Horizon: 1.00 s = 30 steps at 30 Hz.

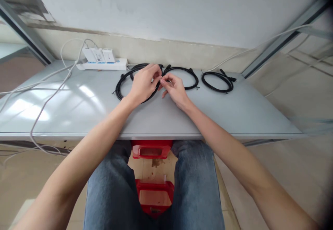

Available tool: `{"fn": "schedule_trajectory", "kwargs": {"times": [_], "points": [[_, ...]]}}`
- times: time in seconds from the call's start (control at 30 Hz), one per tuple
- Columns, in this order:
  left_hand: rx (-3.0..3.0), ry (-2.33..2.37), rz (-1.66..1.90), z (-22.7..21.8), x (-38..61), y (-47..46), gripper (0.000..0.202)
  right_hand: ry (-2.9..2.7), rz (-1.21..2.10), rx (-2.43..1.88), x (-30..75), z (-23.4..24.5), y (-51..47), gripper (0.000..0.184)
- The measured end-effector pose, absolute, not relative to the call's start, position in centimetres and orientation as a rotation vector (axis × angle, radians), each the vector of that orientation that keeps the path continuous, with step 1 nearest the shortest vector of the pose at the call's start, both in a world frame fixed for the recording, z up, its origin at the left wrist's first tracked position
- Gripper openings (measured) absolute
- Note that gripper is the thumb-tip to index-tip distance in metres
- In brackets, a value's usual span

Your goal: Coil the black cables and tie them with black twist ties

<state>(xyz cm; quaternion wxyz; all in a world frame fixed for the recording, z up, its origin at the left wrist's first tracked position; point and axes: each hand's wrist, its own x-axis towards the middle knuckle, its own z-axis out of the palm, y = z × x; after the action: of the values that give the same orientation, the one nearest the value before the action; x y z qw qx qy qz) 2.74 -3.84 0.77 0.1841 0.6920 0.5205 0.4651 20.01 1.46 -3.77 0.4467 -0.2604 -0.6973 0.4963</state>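
Note:
A coiled black cable (118,88) lies on the grey table, with a small tie sticking out at its left side. Over this coil's right side is my left hand (147,82), its thumb and fingers closed in a pinch. My right hand (174,87) meets it there, also pinching, fingertips against fingertips. Whatever sits between the fingers is too small or hidden to make out. Another black coil (139,65) shows partly behind my left hand. Just beyond my right hand lies a coiled cable (194,79) with a tie at its lower right.
Farther right rests a smaller black cable coil (217,90). A white power strip (121,64) with plugged-in white adapters (98,55) stands against the wall. White cords (53,93) run across the table's left side and over its front edge. A red stool (152,148) is underneath.

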Motion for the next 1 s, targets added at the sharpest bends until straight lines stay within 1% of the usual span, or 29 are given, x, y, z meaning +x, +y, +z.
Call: {"fn": "schedule_trajectory", "kwargs": {"times": [0.27,0.53,0.73,0.87,1.0], "points": [[2.022,1.458,1.216,0.6,2.4,-3.6,0.011,-1.798,1.114,-0.701,19.9,-4.4,1.7,0.058],[1.935,1.315,1.063,0.8,1.0,-2.7,0.016,-1.771,1.345,-0.651,20.2,-2.9,1.2,0.065],[1.853,1.214,0.923,1.0,0.1,-3.2,0.014,-1.745,1.349,-0.753,20.3,-3.0,1.5,0.057],[1.879,1.145,0.886,0.9,-0.1,-2.9,0.037,-1.664,1.287,-0.837,20.8,-3.4,2.2,0.05],[1.915,1.146,0.947,-0.2,0.3,-1.9,0.056,-1.603,1.233,-0.902,21.0,-4.0,2.9,0.042]]}}
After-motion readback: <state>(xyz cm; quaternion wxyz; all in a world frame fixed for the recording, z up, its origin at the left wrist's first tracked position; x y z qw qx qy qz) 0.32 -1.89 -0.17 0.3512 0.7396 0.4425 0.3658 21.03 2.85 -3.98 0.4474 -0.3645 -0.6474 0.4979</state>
